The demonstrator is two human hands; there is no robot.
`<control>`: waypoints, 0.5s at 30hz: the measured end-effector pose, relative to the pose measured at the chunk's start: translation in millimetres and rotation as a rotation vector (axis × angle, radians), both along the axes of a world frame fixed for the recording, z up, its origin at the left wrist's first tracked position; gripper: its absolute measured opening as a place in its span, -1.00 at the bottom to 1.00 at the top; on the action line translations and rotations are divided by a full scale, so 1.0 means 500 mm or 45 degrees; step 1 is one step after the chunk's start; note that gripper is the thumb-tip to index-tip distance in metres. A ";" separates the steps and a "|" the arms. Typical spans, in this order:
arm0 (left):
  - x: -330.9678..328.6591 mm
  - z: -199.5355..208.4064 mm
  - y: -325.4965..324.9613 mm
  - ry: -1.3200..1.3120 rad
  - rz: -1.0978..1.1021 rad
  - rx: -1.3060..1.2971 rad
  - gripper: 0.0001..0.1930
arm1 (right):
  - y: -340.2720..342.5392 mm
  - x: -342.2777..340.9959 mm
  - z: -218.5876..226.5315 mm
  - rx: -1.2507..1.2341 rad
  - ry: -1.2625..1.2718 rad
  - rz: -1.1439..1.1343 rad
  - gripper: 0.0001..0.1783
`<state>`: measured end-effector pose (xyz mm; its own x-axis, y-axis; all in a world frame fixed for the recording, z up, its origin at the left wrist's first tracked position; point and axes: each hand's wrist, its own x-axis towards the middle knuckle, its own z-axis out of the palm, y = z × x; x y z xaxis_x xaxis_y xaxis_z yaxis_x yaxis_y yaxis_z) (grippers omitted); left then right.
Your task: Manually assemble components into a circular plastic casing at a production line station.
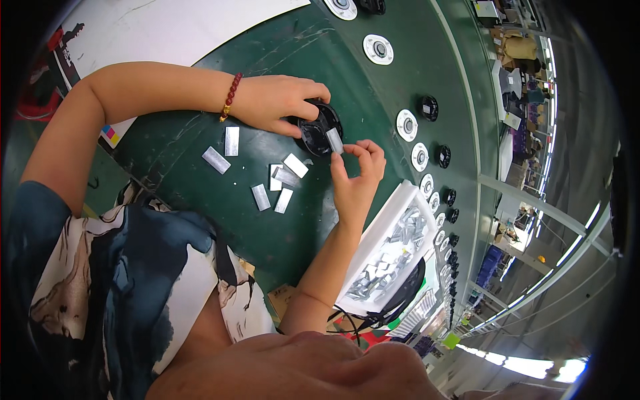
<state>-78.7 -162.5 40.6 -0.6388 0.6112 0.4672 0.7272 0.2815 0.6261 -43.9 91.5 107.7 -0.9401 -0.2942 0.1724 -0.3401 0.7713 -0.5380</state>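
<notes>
My left hand (280, 101), with a red bead bracelet on its wrist, grips the upper left rim of a round black plastic housing (312, 141) lying on the green work surface. Between the thumb and fingertips of my right hand (359, 179) is a small silver rectangular metal block (335, 141), held against the housing's lower right part. The inside of the housing is partly hidden by my left fingers. Several more silver blocks (232, 141) lie loose on the surface to the left of and below the housing, some overlapping.
A white bin (363, 293) full of silver blocks stands right of my right forearm. Beyond, white round discs (379, 50) and black round housings (429, 108) stand in rows along the green bench (460, 80). A white sheet (147, 33) lies at upper left.
</notes>
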 end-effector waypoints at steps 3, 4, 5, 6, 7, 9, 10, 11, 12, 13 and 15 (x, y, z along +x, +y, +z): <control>0.000 0.001 -0.001 -0.021 0.000 0.033 -0.72 | -0.012 -0.011 -0.004 -0.022 -0.036 0.037 -0.74; 0.000 0.003 -0.001 -0.038 0.001 0.020 -0.73 | -0.015 -0.012 -0.005 -0.010 -0.049 0.056 -0.74; 0.001 0.004 -0.001 -0.056 0.000 0.009 -0.73 | -0.018 -0.012 -0.006 0.001 -0.062 0.074 -0.74; 0.001 0.005 -0.001 -0.059 -0.002 0.010 -0.73 | -0.020 -0.014 -0.007 0.002 -0.065 0.072 -0.74; 0.002 0.006 -0.002 -0.046 0.007 -0.015 -0.73 | -0.023 -0.015 -0.009 0.015 -0.074 0.089 -0.75; 0.003 0.005 -0.002 -0.034 0.010 -0.041 -0.74 | -0.028 -0.018 -0.012 0.025 -0.084 0.102 -0.75; 0.003 0.003 -0.001 0.013 0.019 -0.022 -0.74 | -0.030 -0.019 -0.012 0.051 -0.082 0.113 -0.76; 0.004 0.002 0.000 0.061 0.027 -0.004 -0.75 | -0.032 -0.020 -0.012 0.076 -0.081 0.124 -0.77; 0.005 0.001 0.001 0.059 0.020 -0.006 -0.75 | -0.034 -0.021 -0.012 0.073 -0.082 0.117 -0.77; 0.008 0.002 0.003 -0.033 0.005 0.008 -0.75 | -0.036 -0.022 -0.012 0.098 -0.071 0.118 -0.77; 0.009 0.001 0.004 -0.129 -0.015 0.016 -0.75 | -0.040 -0.025 -0.012 0.116 -0.063 0.115 -0.77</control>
<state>-74.0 -160.6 41.1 -0.6759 0.6136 0.4082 0.6632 0.2648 0.7000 -56.5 71.5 101.5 -0.9157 -0.3904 0.0954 -0.3853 0.7853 -0.4846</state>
